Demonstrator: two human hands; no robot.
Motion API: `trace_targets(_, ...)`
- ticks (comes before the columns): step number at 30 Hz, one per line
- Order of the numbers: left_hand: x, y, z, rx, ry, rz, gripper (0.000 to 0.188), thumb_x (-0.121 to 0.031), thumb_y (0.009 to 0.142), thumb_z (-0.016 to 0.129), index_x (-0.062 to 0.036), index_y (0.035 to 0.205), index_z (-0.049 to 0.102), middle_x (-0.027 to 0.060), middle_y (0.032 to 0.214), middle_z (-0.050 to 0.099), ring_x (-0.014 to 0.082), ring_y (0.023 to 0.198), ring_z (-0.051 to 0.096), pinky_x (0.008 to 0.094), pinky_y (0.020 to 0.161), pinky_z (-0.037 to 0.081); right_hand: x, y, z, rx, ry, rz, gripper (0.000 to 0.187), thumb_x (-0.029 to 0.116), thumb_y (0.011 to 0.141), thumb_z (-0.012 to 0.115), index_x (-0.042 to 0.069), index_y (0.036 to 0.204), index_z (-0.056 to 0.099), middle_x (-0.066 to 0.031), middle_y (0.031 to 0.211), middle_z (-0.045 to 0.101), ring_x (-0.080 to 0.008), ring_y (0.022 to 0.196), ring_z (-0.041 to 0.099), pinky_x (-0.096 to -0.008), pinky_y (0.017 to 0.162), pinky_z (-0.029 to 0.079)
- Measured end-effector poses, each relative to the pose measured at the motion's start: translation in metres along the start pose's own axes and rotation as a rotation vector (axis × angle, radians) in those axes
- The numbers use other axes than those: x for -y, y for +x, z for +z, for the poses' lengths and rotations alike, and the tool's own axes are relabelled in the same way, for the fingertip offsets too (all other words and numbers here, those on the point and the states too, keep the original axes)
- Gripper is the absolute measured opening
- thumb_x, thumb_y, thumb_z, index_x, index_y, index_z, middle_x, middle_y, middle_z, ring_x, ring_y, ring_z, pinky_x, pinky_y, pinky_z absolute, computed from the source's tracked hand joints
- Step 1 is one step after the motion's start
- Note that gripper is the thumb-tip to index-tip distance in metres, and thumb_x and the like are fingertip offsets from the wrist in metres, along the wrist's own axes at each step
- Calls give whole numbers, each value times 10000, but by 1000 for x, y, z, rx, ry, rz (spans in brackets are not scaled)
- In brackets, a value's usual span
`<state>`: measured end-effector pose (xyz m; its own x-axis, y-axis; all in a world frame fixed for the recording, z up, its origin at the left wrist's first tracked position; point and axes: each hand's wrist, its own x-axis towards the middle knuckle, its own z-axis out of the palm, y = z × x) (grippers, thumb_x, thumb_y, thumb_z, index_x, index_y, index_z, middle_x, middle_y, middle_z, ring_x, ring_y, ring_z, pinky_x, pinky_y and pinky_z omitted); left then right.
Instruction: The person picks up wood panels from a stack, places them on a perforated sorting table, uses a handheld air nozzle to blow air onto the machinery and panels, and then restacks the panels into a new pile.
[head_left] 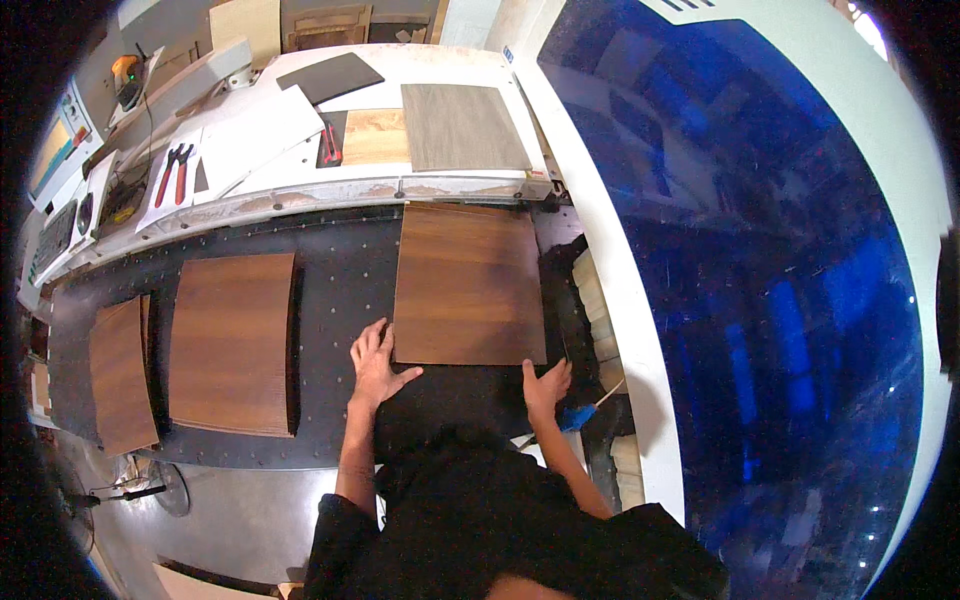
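Note:
A large brown wood-grain panel [470, 285] lies on the dark, dotted table [345, 270] in front of me, its far edge near the white ledge. More sheets seem to lie beneath it. At its near left corner is my left hand [374, 372], fingers spread along the side and thumb pointing right. My right hand [546, 390] is at the near right corner, thumb against the edge and fingers extended beyond the side. Neither hand grips the panel. Just below the right hand is a blue tool [577, 417] with a thin pale rod, partly hidden.
Left on the table are a brown panel stack [232, 345] and smaller brown panels [123, 375]. The white counter [270, 130] beyond holds a grey panel [465, 128], a light wood piece [376, 136], a red cutter [333, 146] and pliers [180, 182]. A blue-covered machine [740, 300] borders the right.

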<state>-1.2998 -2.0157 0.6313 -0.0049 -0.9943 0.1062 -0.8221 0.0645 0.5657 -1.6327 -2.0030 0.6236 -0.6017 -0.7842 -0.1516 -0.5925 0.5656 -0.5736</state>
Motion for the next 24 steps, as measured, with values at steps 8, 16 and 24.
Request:
trace_targets(8, -18, 49, 41, -7, -37, 147, 1012, -451, 710, 919, -65, 1541, 489, 115, 1599, 483, 322, 1547, 331, 496, 1294, 182, 8, 17, 63, -189, -69, -114, 1057, 678, 951, 617, -97, 1598, 302, -286, 1718, 164, -389, 1607, 117, -572, 1266, 116)
trace_targets(16, -67, 96, 101, -81, -97, 195, 995, -464, 741, 900, -8, 1523, 487, 137, 1587, 486, 303, 1529, 360, 494, 1292, 193, 22, 82, 67, -367, -71, -161, 795, 512, 1034, 576, -63, 1559, 419, -237, 1665, 354, -391, 1562, 267, -546, 1254, 197)
trace_targets(24, -127, 109, 135, -59, -81, 166, 1057, -467, 782, 871, 73, 1550, 385, 172, 1622, 410, 319, 1543, 314, 481, 1292, 189, 2, 118, 64, -442, -101, -202, 685, 422, 1020, 621, -62, 1495, 519, -209, 1606, 467, -364, 1506, 392, -550, 1216, 284)
